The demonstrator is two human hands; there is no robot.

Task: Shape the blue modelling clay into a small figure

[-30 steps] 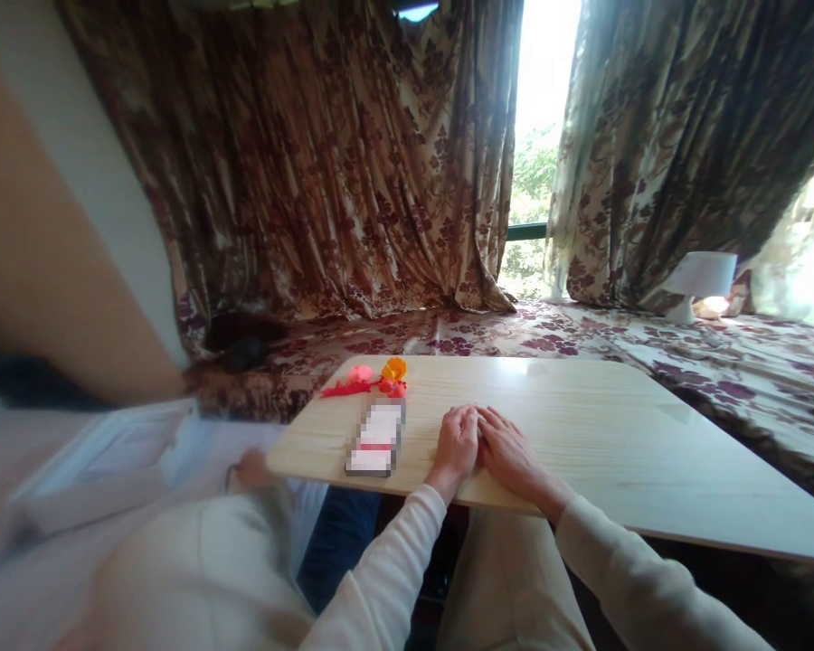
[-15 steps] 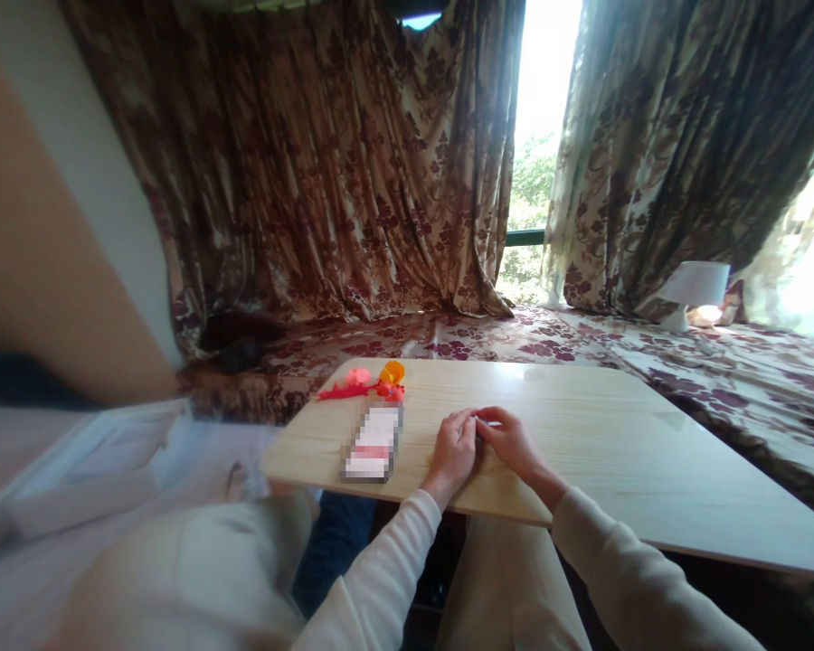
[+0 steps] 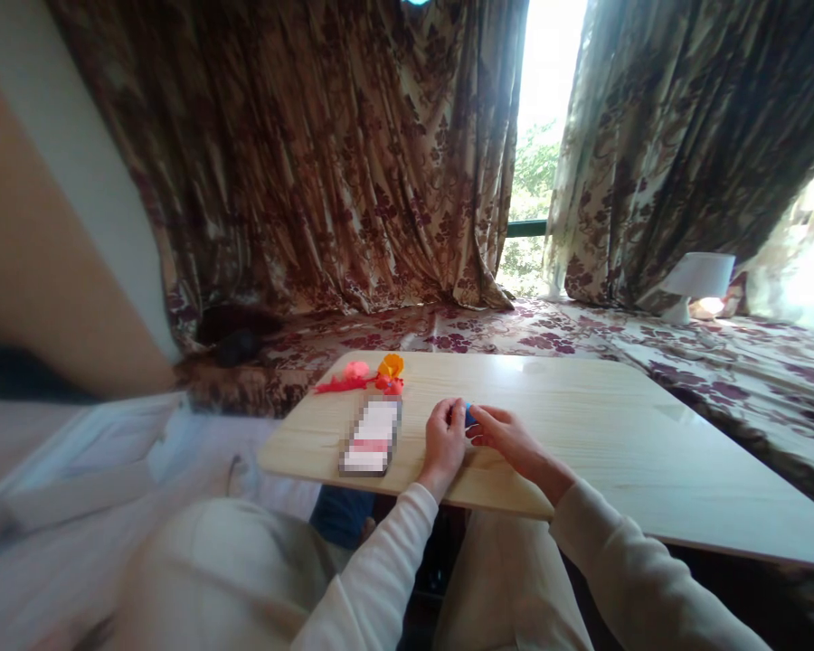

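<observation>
A small blue piece shows between my two hands, above the wooden table; its kind is hidden by my fingers. My left hand is closed on its left side, fingers bent. From the right, my right hand pinches the same piece with thumb and fingers. Left of my hands lies a phone-shaped thing, blurred into blocks. Behind it are an orange flower-like piece, a pink piece and a crumpled red strip.
A white lamp stands on the patterned ledge behind the table at the right. Floral curtains hang at the back. My knees are under the table's near edge. A pale framed object is at the lower left.
My hands have moved slightly apart and turned, and the blue piece now shows between them. The view has tilted down a little. The things on the table lie as before.
</observation>
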